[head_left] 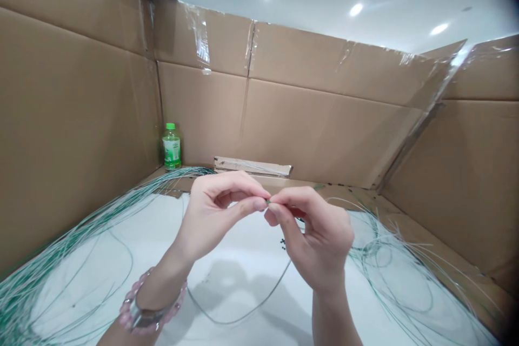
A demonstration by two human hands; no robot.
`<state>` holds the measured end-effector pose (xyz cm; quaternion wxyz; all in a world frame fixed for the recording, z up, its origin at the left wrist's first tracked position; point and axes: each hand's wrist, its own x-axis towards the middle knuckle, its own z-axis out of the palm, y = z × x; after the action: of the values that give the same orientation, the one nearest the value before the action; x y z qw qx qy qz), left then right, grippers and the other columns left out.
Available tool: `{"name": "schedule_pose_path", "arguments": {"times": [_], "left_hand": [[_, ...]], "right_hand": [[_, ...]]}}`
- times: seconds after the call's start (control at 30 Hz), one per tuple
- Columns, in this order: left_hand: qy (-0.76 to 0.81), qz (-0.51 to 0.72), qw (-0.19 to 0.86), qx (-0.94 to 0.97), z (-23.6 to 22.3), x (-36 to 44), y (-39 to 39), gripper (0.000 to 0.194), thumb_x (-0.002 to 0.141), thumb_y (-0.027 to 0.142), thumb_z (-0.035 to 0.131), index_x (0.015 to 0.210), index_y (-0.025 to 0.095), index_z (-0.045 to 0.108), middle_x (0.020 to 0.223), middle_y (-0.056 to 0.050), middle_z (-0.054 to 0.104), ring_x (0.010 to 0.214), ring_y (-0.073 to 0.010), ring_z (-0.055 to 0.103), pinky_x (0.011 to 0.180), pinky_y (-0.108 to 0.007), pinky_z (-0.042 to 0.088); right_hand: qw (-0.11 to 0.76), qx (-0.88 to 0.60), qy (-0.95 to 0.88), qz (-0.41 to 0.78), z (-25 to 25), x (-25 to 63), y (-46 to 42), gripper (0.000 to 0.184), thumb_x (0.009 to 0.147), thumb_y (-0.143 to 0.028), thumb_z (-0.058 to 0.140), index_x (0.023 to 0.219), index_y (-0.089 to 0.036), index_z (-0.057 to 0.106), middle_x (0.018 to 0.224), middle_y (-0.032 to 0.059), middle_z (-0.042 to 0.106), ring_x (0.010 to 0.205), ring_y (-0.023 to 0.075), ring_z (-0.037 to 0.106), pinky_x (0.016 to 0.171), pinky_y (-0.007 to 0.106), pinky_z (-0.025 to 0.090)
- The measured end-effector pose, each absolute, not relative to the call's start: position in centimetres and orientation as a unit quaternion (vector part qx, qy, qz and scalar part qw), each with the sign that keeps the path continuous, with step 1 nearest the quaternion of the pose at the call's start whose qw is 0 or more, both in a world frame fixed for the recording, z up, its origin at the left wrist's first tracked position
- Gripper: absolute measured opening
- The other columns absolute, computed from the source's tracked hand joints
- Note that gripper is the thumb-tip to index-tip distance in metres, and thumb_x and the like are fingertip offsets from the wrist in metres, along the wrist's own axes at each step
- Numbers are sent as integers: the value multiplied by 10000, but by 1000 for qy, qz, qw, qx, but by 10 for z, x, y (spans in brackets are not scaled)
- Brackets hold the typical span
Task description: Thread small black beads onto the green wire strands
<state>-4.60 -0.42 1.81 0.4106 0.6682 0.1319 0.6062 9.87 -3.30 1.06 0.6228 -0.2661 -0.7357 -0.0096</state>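
Observation:
In the middle of the view, my left hand (214,211) and my right hand (318,238) meet fingertip to fingertip, each closed in a pinch. Between them shows a tiny bit of green wire (268,201); most of it is covered by the fingers. Below the hands, a thin grey-green wire (239,322) hangs or lies in a loop, its two sides passing out of sight behind my left wrist and my right hand. Beside my right hand, several small black pieces (283,244) lie on the white surface (227,286).
A thick bundle of green and white wires (81,243) runs along the left side. More loose wires (377,259) curl at the right. Cardboard walls (324,130) surround the work surface. A green-capped bottle (171,151) stands in the back left corner, near a cardboard strip (253,166).

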Motion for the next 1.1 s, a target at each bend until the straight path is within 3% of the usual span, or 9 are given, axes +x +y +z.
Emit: {"name": "schedule_pose_path", "arguments": {"times": [0.33,0.6,1.1], "left_hand": [[116,614,409,666,16,-42,-5,142,780,103,629,801,208,722,701,-6,651,592,-95,633,538,-184,542],[182,664,301,659,16,-40,-8,87,775,129,636,744,189,690,701,-7,659,597,-88,613,529,-166,525],[187,653,196,708,13,-40,-9,131,771,90,628,792,204,689,732,-8,675,659,-104,601,561,-198,483]], "right_hand": [[701,-218,-677,46,2,91,-25,206,756,-23,625,858,-202,631,660,-34,640,527,78,609,477,182,546],[683,-274,-677,-11,6,91,-34,243,730,-2,623,874,-197,631,727,-24,667,619,105,645,531,206,571],[637,-298,-704,-93,12,96,-37,209,741,-19,605,830,-208,613,681,-33,660,540,85,598,488,188,535]]}}
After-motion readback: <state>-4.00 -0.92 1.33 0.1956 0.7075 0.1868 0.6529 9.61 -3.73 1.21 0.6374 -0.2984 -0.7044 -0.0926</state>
